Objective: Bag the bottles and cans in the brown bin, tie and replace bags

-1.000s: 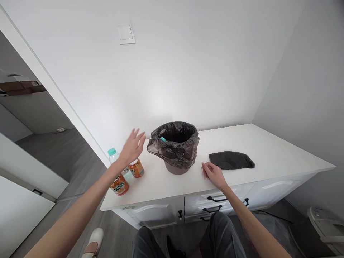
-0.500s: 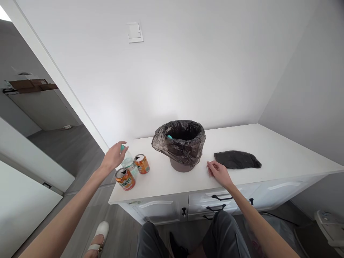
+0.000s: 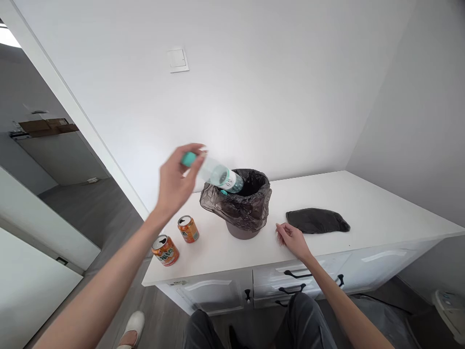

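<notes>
My left hand (image 3: 178, 179) grips a clear plastic bottle (image 3: 212, 170) by its teal cap end. The bottle is tilted, its base reaching into the mouth of a trash bin (image 3: 242, 230) lined with a black plastic bag (image 3: 240, 213). Another teal cap (image 3: 223, 192) shows just inside the bag's left rim. On the white cabinet top, my right hand (image 3: 291, 238) rests with curled fingers, right of the bin; whether anything is in them I cannot make out. Two opened orange drink cans, one nearer (image 3: 165, 251) and one farther (image 3: 188, 230), stand at the left.
A folded black plastic bag (image 3: 317, 221) lies on the white cabinet top (image 3: 378, 208), right of the bin. Behind rises a wall with a light switch (image 3: 178, 60). A doorway opens on the left. Another person's white shoe (image 3: 133, 324) is on the floor.
My left hand has lifted the bottle from beside the cans and carried it right, tilting its base into the bin's mouth. My right hand has stayed in nearly the same place.
</notes>
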Available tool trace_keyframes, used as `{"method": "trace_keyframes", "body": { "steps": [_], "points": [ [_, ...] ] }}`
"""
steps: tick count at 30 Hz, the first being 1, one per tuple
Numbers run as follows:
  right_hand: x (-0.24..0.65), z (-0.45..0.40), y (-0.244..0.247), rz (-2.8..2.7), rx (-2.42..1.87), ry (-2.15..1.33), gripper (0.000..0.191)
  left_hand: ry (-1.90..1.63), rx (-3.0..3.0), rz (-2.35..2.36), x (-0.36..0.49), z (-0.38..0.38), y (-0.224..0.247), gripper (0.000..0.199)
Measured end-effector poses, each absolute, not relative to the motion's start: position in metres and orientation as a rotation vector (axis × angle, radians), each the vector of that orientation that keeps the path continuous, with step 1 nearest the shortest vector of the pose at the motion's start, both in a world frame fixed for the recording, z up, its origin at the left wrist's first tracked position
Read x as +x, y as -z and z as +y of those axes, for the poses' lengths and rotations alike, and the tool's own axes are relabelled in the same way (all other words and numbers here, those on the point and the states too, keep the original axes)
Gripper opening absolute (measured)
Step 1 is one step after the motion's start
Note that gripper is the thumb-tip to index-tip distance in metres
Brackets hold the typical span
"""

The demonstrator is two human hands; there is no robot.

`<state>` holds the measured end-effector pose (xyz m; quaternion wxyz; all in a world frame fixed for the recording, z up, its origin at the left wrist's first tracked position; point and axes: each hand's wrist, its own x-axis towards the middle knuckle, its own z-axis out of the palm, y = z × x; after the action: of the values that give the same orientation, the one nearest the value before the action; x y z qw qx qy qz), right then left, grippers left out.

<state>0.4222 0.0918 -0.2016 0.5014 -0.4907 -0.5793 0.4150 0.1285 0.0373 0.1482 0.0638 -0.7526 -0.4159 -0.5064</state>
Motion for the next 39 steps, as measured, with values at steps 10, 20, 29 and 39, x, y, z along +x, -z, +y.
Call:
{"method": "trace_keyframes", "body": {
  "steps": [10, 20, 29, 39],
  "points": [
    [0.422, 0.097, 0.200, -1.378, -1.129, -1.025, 0.055, 1.232, -2.754, -1.369, 0.176, 0.109, -0.082, 0.027],
    [0.421, 0.094, 0.191, -1.375, -1.134, -1.039, 0.055, 1.320, -2.540, -1.560, 0.119, 0.120, -0.064, 0.046],
    [0.418, 0.088, 0.188, -1.394, -1.163, -1.032, 0.054, 0.517, -2.210, -2.168, 0.008, 0.103, -0.012, 0.064],
    [0.417, 0.091, 0.199, -1.423, -1.209, -0.991, 0.054, 0.357, -2.265, -2.247, -0.017, 0.082, 0.014, 0.062]
  ]
}}
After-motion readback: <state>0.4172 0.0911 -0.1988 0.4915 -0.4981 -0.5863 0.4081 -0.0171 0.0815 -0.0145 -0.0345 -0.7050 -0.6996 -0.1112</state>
